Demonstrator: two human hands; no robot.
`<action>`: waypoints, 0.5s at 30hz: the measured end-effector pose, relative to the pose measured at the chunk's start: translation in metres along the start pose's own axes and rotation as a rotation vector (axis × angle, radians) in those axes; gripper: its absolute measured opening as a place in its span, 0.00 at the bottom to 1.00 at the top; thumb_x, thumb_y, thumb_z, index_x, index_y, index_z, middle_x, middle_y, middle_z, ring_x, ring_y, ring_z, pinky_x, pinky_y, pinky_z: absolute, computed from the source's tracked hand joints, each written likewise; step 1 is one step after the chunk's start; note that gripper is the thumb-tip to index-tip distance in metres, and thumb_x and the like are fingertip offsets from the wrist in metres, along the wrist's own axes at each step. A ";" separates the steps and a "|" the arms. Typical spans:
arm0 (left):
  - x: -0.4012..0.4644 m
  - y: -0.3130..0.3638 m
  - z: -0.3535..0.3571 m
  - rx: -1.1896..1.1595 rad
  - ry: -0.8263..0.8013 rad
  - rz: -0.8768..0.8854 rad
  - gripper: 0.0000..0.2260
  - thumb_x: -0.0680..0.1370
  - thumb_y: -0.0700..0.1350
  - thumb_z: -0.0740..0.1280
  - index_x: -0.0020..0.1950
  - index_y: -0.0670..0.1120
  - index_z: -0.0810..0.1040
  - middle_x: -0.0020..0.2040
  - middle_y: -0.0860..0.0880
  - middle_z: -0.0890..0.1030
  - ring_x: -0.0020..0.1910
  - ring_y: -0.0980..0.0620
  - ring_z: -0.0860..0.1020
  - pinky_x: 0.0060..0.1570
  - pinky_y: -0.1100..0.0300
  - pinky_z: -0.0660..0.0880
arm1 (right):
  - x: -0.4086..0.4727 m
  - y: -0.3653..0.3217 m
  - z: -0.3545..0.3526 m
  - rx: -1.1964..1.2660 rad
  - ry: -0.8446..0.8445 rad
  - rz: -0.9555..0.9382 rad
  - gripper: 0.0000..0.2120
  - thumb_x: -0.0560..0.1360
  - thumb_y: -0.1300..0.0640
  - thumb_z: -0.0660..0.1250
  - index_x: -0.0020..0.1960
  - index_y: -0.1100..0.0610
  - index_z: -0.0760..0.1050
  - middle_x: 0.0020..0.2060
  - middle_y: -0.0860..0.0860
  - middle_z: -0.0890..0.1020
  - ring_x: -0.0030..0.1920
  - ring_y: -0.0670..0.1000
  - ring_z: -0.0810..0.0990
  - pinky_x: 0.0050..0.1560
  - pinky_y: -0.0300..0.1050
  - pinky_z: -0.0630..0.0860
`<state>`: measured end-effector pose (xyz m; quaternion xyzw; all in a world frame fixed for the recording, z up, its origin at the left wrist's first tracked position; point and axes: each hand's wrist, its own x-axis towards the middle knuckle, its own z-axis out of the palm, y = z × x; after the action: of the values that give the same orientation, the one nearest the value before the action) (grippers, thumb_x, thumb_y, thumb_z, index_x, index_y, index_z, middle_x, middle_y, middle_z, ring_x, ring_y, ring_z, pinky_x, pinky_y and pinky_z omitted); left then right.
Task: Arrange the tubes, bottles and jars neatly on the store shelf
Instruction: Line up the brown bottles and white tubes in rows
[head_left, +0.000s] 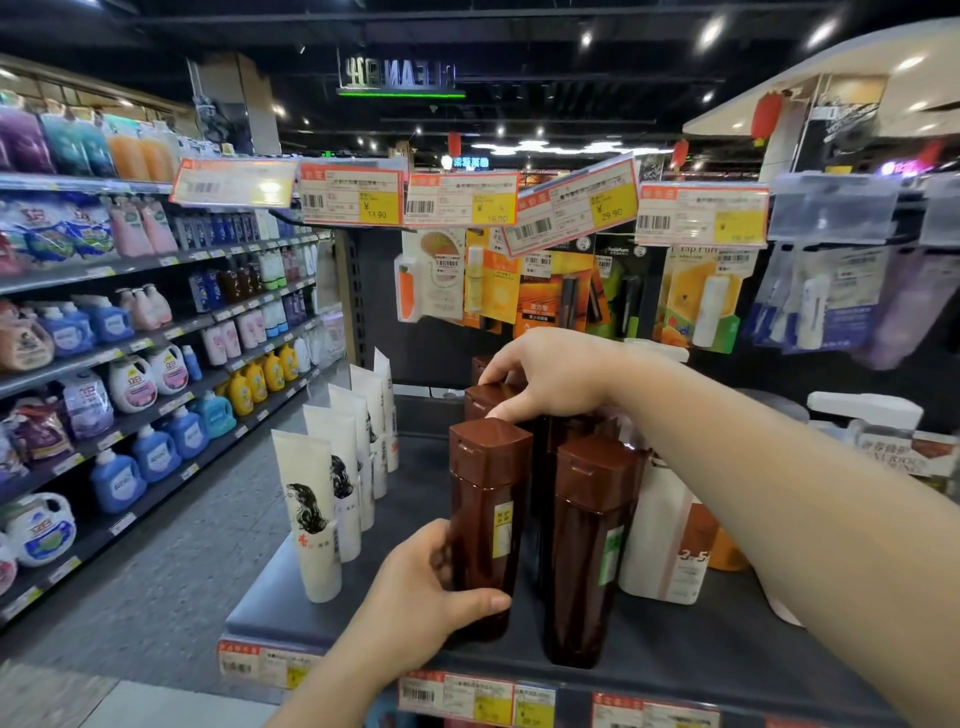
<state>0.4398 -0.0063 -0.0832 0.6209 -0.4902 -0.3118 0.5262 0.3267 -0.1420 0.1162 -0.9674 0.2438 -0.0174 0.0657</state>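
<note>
Two tall brown bottles stand at the front of the dark shelf (291, 597). My left hand (415, 597) is wrapped around the lower body of the front left brown bottle (488, 499). Beside it stands the front right brown bottle (592, 540). My right hand (550, 379) reaches over them, its fingers resting on the cap of a brown bottle in the row behind (485, 397). A row of white tubes (311, 519) with a black hair drawing stands upright along the shelf's left edge.
White bottles (665, 545) stand to the right of the brown ones, partly hidden by my right forearm. Hanging lip-balm packs (696, 301) and price tags (462, 200) dangle above the shelf. An aisle with detergent shelves (130, 364) runs along the left.
</note>
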 end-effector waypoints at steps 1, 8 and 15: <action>-0.001 0.001 0.000 0.004 -0.001 0.000 0.25 0.64 0.38 0.80 0.58 0.51 0.77 0.51 0.55 0.85 0.52 0.57 0.83 0.54 0.60 0.78 | -0.001 0.000 0.000 0.003 0.000 0.001 0.22 0.75 0.47 0.68 0.67 0.51 0.74 0.49 0.43 0.74 0.50 0.44 0.73 0.49 0.37 0.68; -0.004 0.005 -0.001 0.007 -0.008 -0.010 0.25 0.64 0.38 0.80 0.58 0.51 0.77 0.51 0.56 0.85 0.53 0.58 0.83 0.55 0.59 0.78 | -0.004 0.000 0.000 0.005 0.005 -0.002 0.22 0.74 0.46 0.69 0.66 0.52 0.75 0.49 0.44 0.75 0.50 0.46 0.75 0.51 0.38 0.70; -0.007 0.006 0.000 0.011 -0.011 -0.019 0.25 0.64 0.39 0.80 0.58 0.50 0.77 0.52 0.54 0.85 0.53 0.57 0.83 0.55 0.58 0.78 | -0.008 0.000 0.002 0.060 0.004 0.002 0.21 0.74 0.47 0.69 0.66 0.51 0.74 0.45 0.41 0.74 0.45 0.42 0.75 0.47 0.36 0.70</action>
<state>0.4358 0.0010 -0.0780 0.6267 -0.4888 -0.3176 0.5171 0.3198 -0.1379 0.1140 -0.9648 0.2442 -0.0266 0.0941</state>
